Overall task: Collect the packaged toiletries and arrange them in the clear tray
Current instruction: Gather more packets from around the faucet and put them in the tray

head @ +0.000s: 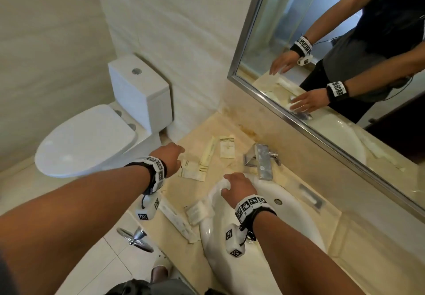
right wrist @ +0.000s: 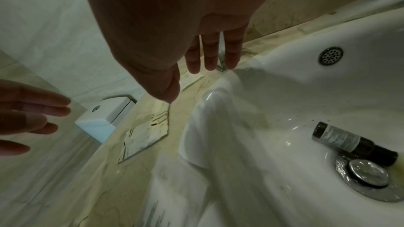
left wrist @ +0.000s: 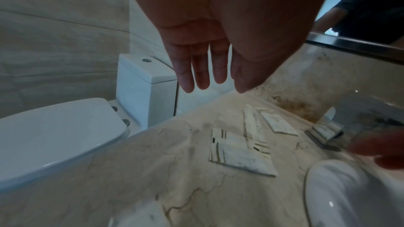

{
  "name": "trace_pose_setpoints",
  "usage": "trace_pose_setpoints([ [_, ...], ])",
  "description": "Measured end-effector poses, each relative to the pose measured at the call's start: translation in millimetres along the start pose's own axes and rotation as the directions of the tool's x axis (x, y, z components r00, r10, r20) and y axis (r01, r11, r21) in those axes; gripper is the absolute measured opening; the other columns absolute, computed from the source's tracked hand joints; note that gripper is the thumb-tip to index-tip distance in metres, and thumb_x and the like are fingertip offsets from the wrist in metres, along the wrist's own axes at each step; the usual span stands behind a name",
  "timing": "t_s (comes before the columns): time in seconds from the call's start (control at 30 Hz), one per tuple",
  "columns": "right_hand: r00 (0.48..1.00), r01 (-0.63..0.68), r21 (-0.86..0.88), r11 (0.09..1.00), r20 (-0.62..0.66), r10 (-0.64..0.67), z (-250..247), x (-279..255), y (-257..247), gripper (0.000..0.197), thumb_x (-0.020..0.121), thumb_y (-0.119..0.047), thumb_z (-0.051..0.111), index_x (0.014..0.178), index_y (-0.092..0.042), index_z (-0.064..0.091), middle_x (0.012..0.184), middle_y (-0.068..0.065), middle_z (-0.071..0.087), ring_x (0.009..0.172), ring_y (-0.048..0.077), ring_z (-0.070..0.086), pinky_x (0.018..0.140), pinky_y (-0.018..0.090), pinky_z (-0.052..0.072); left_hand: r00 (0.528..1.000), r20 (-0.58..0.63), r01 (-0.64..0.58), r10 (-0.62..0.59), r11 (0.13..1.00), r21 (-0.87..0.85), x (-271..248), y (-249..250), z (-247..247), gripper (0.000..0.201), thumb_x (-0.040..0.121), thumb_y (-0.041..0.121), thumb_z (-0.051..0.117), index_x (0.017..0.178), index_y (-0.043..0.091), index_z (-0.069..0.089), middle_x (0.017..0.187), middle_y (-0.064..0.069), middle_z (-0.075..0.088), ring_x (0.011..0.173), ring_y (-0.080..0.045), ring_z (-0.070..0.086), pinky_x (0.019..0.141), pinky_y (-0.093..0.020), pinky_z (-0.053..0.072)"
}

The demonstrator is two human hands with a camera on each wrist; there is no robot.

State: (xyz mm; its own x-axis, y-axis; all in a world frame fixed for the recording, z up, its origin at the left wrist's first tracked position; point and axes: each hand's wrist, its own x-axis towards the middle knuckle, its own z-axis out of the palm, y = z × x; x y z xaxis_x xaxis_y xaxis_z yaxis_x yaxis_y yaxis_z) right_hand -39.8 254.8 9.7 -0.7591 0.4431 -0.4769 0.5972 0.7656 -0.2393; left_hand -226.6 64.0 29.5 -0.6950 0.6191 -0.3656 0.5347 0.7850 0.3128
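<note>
Neither hand grips anything: the left hand (head: pixel 169 156) hovers spread above a flat cream striped sachet (head: pixel 192 170), the right hand (head: pixel 236 186), at four o'clock of it, hangs straight-fingered above the white ceramic basin's rim (head: pixel 207 230).

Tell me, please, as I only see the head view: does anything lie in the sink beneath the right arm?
Observer: Yes, the right wrist view shows a small dark bottle lying in the sink, beside the drain plug.
Operator: Is the left hand holding a packet yet?
Observer: No; in the left wrist view the left hand has straight, empty fingers above the striped packet.
Operator: And the right hand?
Observer: The right hand is empty too, fingers straight over a white cloth draped on the sink's rim.
</note>
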Motion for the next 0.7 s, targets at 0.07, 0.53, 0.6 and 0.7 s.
trace_pose_setpoints([
  [0.07, 1.0, 0.0, -0.003, 1.0, 0.006, 0.0, 3, 9, -6, 0.056, 0.092, -0.034, 0.054, 0.147, -0.029, 0.045, 0.154, 0.0, 0.037, 0.137, 0.024, 0.04, 0.111, 0.035, 0.036, 1.0, 0.025, -0.009, 0.009, 1.0, 0.007, 5, -6, 5, 0.05, 0.097, 0.028, 0.051, 0.146, 0.025, 0.04, 0.149, -0.003, 0.04, 0.13, -0.025, 0.048, 0.103, -0.038, 0.044],
  [0.53, 0.999, -0.05, -0.043, 0.998, 0.019, 0.051, -4, 70, -24, 0.057, 0.095, -0.031, 0.052, 0.15, -0.021, 0.041, 0.163, 0.0, 0.021, 0.142, 0.024, 0.033, 0.11, 0.038, 0.039, 0.988, 0.152, -0.032, 0.025, 0.999, 0.043, 45, -8, 33, 0.052, 0.097, 0.028, 0.05, 0.146, 0.026, 0.037, 0.146, -0.002, 0.04, 0.128, -0.025, 0.045, 0.103, -0.036, 0.042],
  [0.6, 0.997, -0.074, -0.054, 0.996, 0.001, 0.074, -11, 82, -26, 0.056, 0.095, -0.029, 0.051, 0.15, -0.021, 0.04, 0.163, 0.0, 0.02, 0.14, 0.024, 0.037, 0.107, 0.036, 0.039, 0.985, 0.171, -0.041, 0.028, 0.996, 0.074, 53, -4, 35, 0.054, 0.095, 0.027, 0.052, 0.147, 0.025, 0.037, 0.145, -0.003, 0.041, 0.128, -0.025, 0.043, 0.102, -0.036, 0.042],
  [0.7, 0.994, -0.102, -0.05, 0.993, 0.026, 0.104, -16, 102, -29, 0.056, 0.097, -0.024, 0.048, 0.151, -0.021, 0.037, 0.164, 0.001, 0.012, 0.138, 0.027, 0.039, 0.103, 0.037, 0.041, 0.976, 0.213, -0.079, 0.051, 0.989, 0.126, 63, -2, 42, 0.058, 0.092, 0.029, 0.055, 0.147, 0.024, 0.036, 0.144, -0.005, 0.039, 0.127, -0.026, 0.041, 0.101, -0.039, 0.043],
])
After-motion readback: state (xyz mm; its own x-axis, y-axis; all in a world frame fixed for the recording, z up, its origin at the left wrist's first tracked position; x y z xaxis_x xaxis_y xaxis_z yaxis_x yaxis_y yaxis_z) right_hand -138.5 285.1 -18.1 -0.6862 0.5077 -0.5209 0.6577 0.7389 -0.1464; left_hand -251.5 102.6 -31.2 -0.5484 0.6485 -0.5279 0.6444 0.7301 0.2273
